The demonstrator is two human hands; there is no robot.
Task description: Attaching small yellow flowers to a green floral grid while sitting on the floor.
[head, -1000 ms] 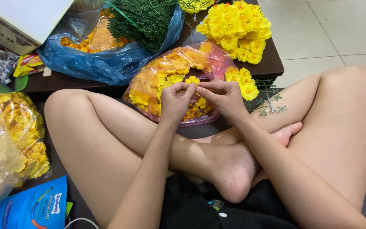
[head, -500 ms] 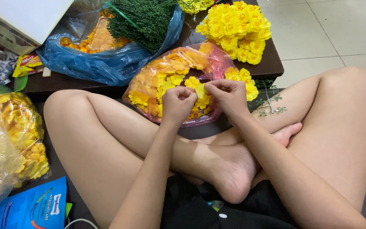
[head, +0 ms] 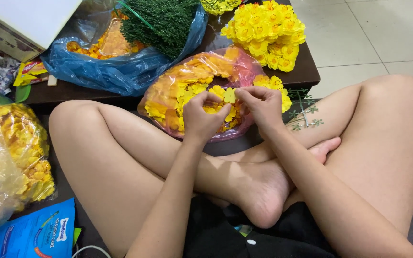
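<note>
Both forearms reach forward over crossed bare legs, wrists bent inward so the hands meet above the knees. The left hand (head: 201, 117) is curled, fingers pinched shut on a small yellow flower (head: 229, 94) at its fingertips; the right hand (head: 263, 102) is curled too, thumb and forefinger nipping the same flower from the other side, so the two hands touch at the blossom. Directly under and beyond them lies a pink bag (head: 244, 67) stuffed with loose yellow and orange petals, leaning against the edge of a dark desk (head: 307, 71). Beyond the right hand a heap of finished yellow flowers (head: 266, 31) sits on the desk, a few more just beside that hand. Beyond the left hand a blue bag (head: 120, 71) holds orange petals and a bundle of green stems (head: 161, 21). Far to the left of the left hand a clear bag (head: 10, 157) of yellow petals rests on the floor, a blue packet (head: 29, 234) near it.
</note>
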